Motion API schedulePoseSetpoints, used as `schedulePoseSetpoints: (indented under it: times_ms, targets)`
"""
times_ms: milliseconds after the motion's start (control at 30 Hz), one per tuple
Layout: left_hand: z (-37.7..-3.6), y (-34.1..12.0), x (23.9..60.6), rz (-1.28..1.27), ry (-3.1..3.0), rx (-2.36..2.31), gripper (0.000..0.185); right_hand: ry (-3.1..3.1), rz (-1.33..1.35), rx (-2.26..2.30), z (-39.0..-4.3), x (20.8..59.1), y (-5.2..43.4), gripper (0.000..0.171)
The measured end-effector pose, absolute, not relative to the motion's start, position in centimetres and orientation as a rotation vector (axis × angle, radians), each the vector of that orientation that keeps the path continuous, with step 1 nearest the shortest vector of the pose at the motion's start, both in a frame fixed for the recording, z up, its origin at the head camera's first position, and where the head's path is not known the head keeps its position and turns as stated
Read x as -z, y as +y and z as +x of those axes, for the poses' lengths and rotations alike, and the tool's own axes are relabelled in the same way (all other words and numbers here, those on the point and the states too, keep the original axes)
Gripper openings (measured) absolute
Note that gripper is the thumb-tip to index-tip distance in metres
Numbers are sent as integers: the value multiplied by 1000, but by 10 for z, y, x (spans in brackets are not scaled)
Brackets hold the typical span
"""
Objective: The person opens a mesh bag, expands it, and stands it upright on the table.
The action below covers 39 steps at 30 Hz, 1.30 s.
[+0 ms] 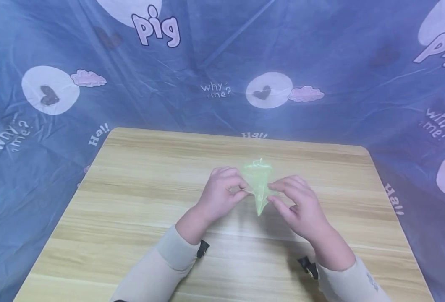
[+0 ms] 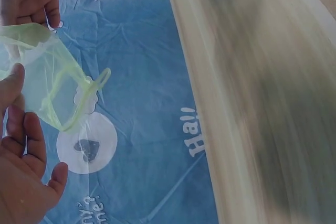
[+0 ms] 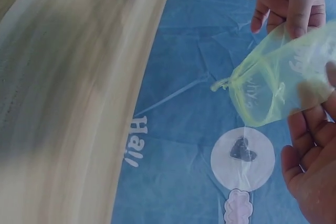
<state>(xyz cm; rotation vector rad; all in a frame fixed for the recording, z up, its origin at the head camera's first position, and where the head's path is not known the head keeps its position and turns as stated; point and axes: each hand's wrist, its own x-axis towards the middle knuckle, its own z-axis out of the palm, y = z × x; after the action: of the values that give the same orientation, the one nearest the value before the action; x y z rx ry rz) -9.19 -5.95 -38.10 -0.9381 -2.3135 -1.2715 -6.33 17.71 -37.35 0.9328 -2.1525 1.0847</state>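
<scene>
A sheer yellow-green drawstring pouch [image 1: 259, 178], thin enough to see through, is stretched between both hands above the table. Its gathered end with a small cord loop points away from me; the other end tapers to a point toward me. At its left side, my left hand [image 1: 224, 188] pinches the fabric between thumb and forefinger. My right hand [image 1: 299, 203] has thumb and fingers on the opposite side, taking the cloth between them. Both wrist views show the pouch [image 2: 63, 85] with its gathered end loose beyond the fingers. No contents show through the fabric.
A light wood-grain table [image 1: 132, 209] lies under the hands. Behind and beside it hangs a blue curtain [image 1: 192, 54] printed with words, pale circles and pink clouds. Black clips or straps [image 1: 308, 267] sit by the light sleeves at both wrists.
</scene>
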Motion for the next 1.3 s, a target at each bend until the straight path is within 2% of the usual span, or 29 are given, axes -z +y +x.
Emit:
schedulePoseSetpoints:
  times_ms: [100,300,500,633,733,833,933,1000,1067,1167,1200,1300]
  targets:
    - [-91,-60,382,-983,-2331,1269,13,-2116,920,-1070,-64,376,175,40]
    - [-89,-62,381,-1051,-2342,1339,26,-2057,922,-1059,-65,378,173,36]
    - [-87,-59,381,-1004,-2314,1301,6,-2044,913,-1065,-65,377,174,29]
    - [-88,-60,385,-962,-2269,1261,6,-2049,885,-1090,-63,376,176,9]
    - [-88,-60,386,-966,-2230,1180,6,-2066,840,-1094,-63,376,176,13]
    - [-89,-59,386,-977,-2193,1098,6,-2106,800,-1063,-62,376,176,2]
    - [-89,-58,386,-973,-2171,1059,7,-2161,800,-1044,-62,376,176,28]
    - [-90,-58,387,-968,-2170,1053,8,-2191,810,-1044,-61,376,176,38]
    - [-90,-58,387,-969,-2173,1054,9,-2210,819,-1048,-61,377,176,33]
    - [-89,-59,388,-982,-2184,1096,18,-2199,800,-1065,-60,377,174,10]
    - [-89,-59,389,-989,-2188,1112,22,-2193,784,-1073,-60,377,174,8]
    - [-89,-59,389,-1006,-2196,1149,26,-2156,746,-1105,-60,376,174,17]
